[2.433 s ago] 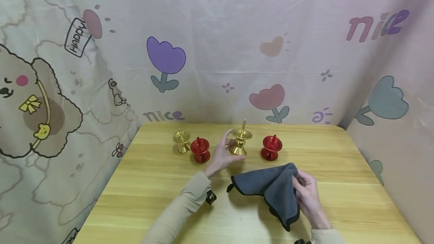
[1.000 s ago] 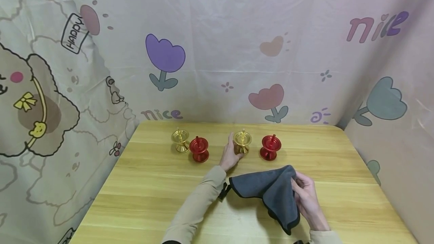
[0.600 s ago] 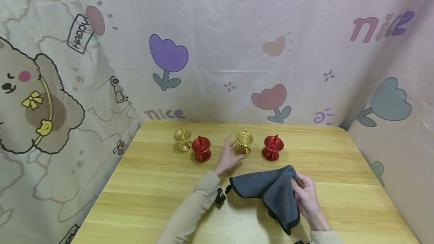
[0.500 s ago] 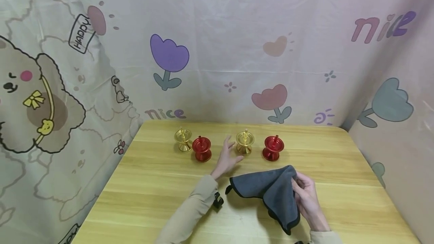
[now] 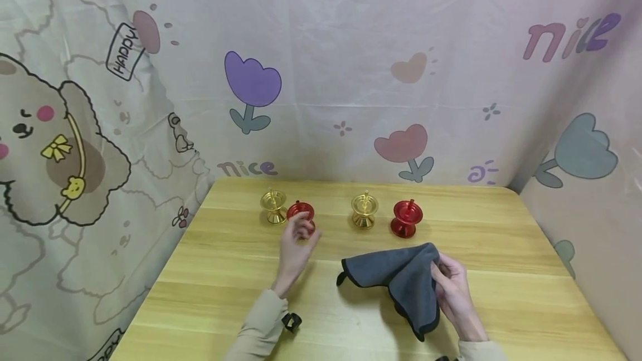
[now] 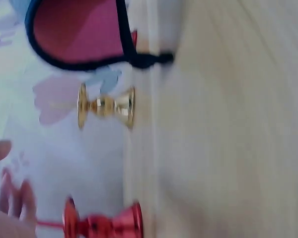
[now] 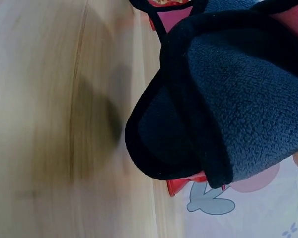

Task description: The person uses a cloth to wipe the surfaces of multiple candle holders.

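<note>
My left hand (image 5: 295, 247) hovers in front of the left red candle holder (image 5: 301, 210), fingers loosely bent, and covers part of it in the head view. In the left wrist view, the fingers (image 6: 10, 193) are near the spike of that red holder (image 6: 102, 225) and grip nothing. Pinched in my right hand (image 5: 453, 288) is a grey cloth (image 5: 393, 269) with black edging, draped above the table. Its pink underside shows in the left wrist view. A gold candle holder (image 5: 364, 210) stands upright right of centre, beside another red candle holder (image 5: 406, 218).
A second gold candle holder (image 5: 274, 206) stands at the back left, close to the left red one. The wooden table (image 5: 210, 283) runs back to a printed curtain (image 5: 321, 71), which also lines the left and right sides.
My left hand gripped and set down the gold candle holder right of centre, let go, then moved left to the red one. The right hand with the cloth stays nearly still.
</note>
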The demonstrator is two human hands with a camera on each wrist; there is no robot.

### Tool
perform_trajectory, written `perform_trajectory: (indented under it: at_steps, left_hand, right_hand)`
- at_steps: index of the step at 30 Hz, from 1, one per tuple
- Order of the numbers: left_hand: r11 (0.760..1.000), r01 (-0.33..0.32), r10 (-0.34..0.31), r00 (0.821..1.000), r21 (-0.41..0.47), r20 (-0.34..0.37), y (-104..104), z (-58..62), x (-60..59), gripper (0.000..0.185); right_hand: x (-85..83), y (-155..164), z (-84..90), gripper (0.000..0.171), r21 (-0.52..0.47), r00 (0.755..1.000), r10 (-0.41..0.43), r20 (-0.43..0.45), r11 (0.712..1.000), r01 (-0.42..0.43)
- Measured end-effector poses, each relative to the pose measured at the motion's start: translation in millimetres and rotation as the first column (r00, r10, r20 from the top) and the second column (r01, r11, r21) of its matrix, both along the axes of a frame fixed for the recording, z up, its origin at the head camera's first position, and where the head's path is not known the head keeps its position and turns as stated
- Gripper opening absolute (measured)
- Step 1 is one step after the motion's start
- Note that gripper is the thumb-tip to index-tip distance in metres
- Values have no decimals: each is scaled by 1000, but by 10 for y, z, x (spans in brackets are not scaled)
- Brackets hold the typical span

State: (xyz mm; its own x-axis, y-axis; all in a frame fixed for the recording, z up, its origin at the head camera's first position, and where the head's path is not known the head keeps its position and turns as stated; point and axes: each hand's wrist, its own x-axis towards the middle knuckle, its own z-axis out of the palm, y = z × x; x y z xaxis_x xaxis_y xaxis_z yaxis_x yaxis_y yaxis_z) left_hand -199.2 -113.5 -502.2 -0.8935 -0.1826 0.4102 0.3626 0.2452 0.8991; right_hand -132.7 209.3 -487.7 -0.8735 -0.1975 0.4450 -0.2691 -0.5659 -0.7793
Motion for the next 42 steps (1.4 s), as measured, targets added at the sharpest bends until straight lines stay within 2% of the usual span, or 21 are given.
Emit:
perform_trajectory:
  at_steps: [3, 6, 8, 11, 16, 21, 26, 30, 32, 34, 37, 42]
  left_hand:
    - [988, -149, 150, 989, 43, -1, -179, -17, -18, 56]
    - [976, -214, 211, 974, 28, 85, -323, -55, -66, 70]
    - [981, -195, 192, 968, 2, 162, -384, -94, -103, 79]
    - [992, -123, 122, 961, -12, 249, -436, -172, -157, 90]
    - [999, -35, 33, 946, 1, 323, -476, -278, -239, 96]
    - [1000, 7, -12, 943, 13, 332, -481, -322, -312, 93]
    - [1000, 16, -22, 950, 21, 312, -475, -323, -344, 86]
    - [999, 31, -33, 950, 12, 312, -442, -161, -285, 81]
    - [999, 35, -38, 948, 16, 317, -444, -161, -293, 80]
    - [999, 41, -45, 946, 20, 320, -466, -201, -315, 80]
    - [999, 38, -44, 942, 23, 331, -508, -346, -373, 82]
    - [994, 75, -96, 929, 74, 358, -508, -323, -298, 79]
  right_hand:
    - [1, -6, 6, 45, 2, 1000, -2, 4, 1000, 2]
    - [4, -11, 2, 46, 3, 1000, 0, 6, 1000, 0]
    - [8, -17, 1, 47, 6, 1000, 4, 10, 1000, -4]
    - [11, -29, -6, 48, 14, 1000, 11, 14, 1000, -12]
    - [16, -52, -25, 46, 20, 1000, 13, 6, 1000, -14]
    - [27, -61, -42, 45, 23, 1000, -8, 20, 1000, 8]
    - [25, -64, -59, 45, 36, 1000, -12, 26, 999, 11]
    - [27, -68, -66, 45, 44, 1000, -11, 22, 999, 10]
    - [31, -71, -56, 45, 47, 1000, -9, 28, 999, 7]
    - [36, -77, -41, 45, 57, 999, -16, 42, 998, 13]
    - [36, -82, -32, 44, 59, 999, -13, 52, 998, 10]
    - [26, -77, -59, 44, 33, 1000, -15, 9, 999, 15]
